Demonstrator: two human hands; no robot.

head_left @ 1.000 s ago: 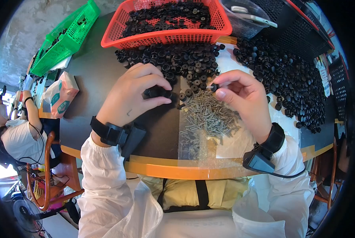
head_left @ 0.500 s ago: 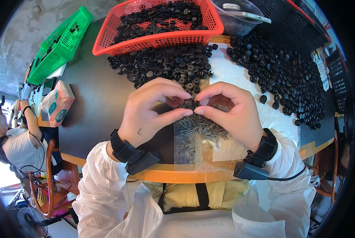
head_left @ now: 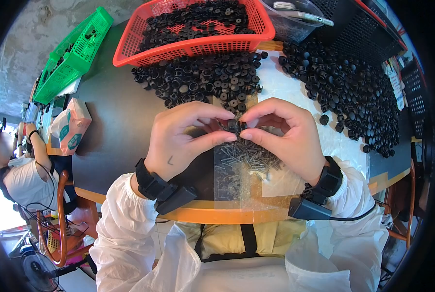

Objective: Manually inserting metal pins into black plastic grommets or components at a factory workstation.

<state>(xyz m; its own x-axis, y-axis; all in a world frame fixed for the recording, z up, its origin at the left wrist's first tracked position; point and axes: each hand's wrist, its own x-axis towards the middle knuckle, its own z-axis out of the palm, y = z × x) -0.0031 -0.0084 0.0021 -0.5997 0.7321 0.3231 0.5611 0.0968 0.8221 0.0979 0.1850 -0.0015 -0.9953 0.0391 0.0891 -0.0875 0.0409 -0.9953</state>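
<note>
Over the middle of the table, my left hand and my right hand meet fingertip to fingertip. Between them is a small round black plastic part, pinched by thumb and fingers from both sides. A darker bit sits at my right fingertips, and I cannot tell whether it is a separate piece. Below my hands lies a pile of small metal screws on clear plastic. Just beyond my fingers spreads a heap of black round parts, some shaped like rings, others like discs with a centre hole.
A red basket of black parts stands at the back. To the right, a large heap of black caps covers white sheeting. A clear tub holds a phone. Left are a tissue pack, a green basket and another person.
Both hands stay pinched around the small black part. It has tilted slightly and shifted a little to the right between my fingertips.
</note>
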